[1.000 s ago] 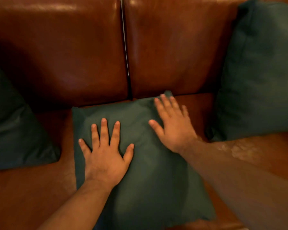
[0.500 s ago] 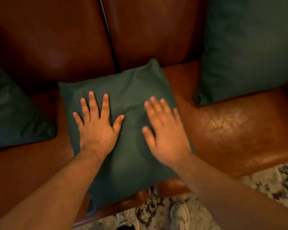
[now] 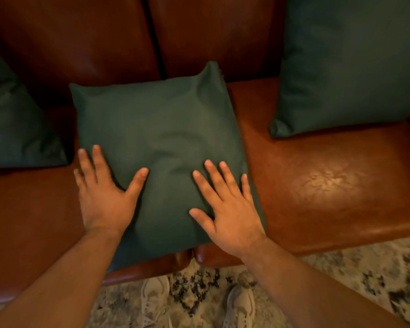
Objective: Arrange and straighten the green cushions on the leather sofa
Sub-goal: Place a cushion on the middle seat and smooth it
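Both hands [image 3: 104,197] [image 3: 232,218] have slid down the middle cushion [image 3: 159,129] toward its front edge.

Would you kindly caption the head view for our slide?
Both hands, left and right, press flat on the middle green cushion lying on the leather sofa.

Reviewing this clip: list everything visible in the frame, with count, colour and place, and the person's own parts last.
Green fabric cushions: three, dark green. Middle cushion lies flat on the seat across the gap between the seat pads; left cushion at the left edge; right cushion leans on the backrest.
Brown leather sofa: one, reddish brown, fills most of the view.
Patterned rug: one, cream with dark flecks, on the floor in front of the sofa.
Pale sneakers: two, off-white, at the bottom centre, left shoe and right shoe.
Left hand: open, palm down on the middle cushion's left edge.
Right hand: open, flat on the cushion's near right part.
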Action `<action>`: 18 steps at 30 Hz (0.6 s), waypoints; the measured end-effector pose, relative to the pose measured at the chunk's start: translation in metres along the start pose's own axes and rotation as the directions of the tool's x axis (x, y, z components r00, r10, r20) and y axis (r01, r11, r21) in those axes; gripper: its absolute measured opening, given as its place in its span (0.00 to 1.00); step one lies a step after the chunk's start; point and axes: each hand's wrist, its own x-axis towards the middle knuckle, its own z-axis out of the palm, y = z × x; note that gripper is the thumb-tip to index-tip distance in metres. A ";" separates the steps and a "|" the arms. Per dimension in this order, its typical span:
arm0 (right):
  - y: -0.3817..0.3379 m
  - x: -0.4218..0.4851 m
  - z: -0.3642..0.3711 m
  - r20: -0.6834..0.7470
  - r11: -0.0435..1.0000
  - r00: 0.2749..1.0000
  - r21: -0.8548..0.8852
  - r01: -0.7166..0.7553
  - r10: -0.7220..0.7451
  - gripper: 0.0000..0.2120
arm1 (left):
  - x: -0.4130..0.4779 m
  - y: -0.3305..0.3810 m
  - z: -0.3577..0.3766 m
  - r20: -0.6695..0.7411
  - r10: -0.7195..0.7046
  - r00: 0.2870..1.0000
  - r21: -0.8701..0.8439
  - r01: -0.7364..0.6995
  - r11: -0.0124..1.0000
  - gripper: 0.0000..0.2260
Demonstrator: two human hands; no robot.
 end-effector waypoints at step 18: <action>-0.015 0.031 -0.033 -0.280 0.985 0.949 0.129 -0.113 0.145 0.33 | 0.002 -0.050 -0.008 0.233 -0.433 0.871 -0.510 0.489 0.708 0.44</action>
